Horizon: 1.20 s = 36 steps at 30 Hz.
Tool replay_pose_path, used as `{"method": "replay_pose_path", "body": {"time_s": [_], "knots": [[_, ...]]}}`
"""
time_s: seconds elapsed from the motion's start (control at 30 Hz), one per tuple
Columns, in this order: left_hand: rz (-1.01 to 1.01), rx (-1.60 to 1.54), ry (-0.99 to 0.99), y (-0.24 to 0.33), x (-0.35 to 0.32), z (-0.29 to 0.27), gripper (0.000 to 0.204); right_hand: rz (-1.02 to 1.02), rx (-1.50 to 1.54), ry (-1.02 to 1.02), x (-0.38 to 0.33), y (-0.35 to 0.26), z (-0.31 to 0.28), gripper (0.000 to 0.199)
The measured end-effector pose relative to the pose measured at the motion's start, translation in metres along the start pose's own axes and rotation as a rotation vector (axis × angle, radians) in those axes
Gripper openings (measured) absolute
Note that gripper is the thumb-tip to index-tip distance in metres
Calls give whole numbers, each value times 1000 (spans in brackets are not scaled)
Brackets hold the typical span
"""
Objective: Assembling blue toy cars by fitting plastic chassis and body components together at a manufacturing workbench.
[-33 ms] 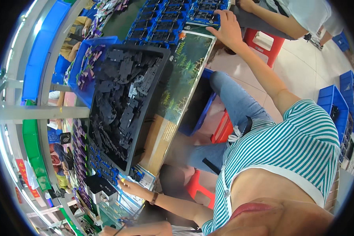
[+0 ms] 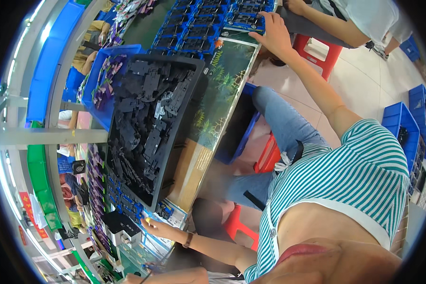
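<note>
My right hand [image 2: 275, 38] is at the top of the view. Its fingers are spread, the thumb apart, and its fingertips touch the edge of a black-and-blue toy car chassis [image 2: 244, 20] at the end of a row. My left hand [image 2: 162, 230], low in the view, wears a yellow band on a finger. Its fingers stretch toward another row of blue-and-black chassis [image 2: 123, 199] and reach the end of it. One loose chassis [image 2: 164, 209] lies just above this hand. Between my hands stands a black bin [image 2: 175, 142] heaped with black plastic parts [image 2: 149, 104].
A dark printed mat [image 2: 222, 90] and a cardboard strip [image 2: 189, 165] cover the table edge. Behind the bin is a blue crate [image 2: 92, 90]. A black box [image 2: 118, 225] stands past my left hand. Co-workers sit at both sides, by red stools [image 2: 317, 52].
My left hand has shifted slightly down in the view. My right hand, the bin and the chassis rows look almost the same.
</note>
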<state>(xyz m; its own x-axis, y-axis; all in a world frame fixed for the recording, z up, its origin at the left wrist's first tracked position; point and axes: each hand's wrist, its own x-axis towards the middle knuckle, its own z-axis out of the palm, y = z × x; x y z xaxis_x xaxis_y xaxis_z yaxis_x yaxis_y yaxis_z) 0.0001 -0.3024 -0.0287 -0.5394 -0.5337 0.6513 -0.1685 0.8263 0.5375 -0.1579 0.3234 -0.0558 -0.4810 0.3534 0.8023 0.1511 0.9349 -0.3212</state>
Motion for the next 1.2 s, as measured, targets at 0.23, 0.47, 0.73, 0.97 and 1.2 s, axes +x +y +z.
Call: {"method": "replay_pose_path", "body": {"time_s": [0.23,0.47,0.73,0.97,1.2], "knots": [[-103,-335,-32,181,-73,-19,33,146,242,-156,-9,5,6,51],[-645,-1557,-959,239,-164,67,58,196,944,-562,-49,-46,-86,53],[-875,-1859,-604,256,-162,50,60,-387,956,-849,-64,-162,-132,45],[-1027,-1944,-514,214,-154,36,61,-897,592,-512,25,-215,0,25],[-928,-2013,-554,199,-148,26,58,-1035,774,-742,45,-237,15,19]]}}
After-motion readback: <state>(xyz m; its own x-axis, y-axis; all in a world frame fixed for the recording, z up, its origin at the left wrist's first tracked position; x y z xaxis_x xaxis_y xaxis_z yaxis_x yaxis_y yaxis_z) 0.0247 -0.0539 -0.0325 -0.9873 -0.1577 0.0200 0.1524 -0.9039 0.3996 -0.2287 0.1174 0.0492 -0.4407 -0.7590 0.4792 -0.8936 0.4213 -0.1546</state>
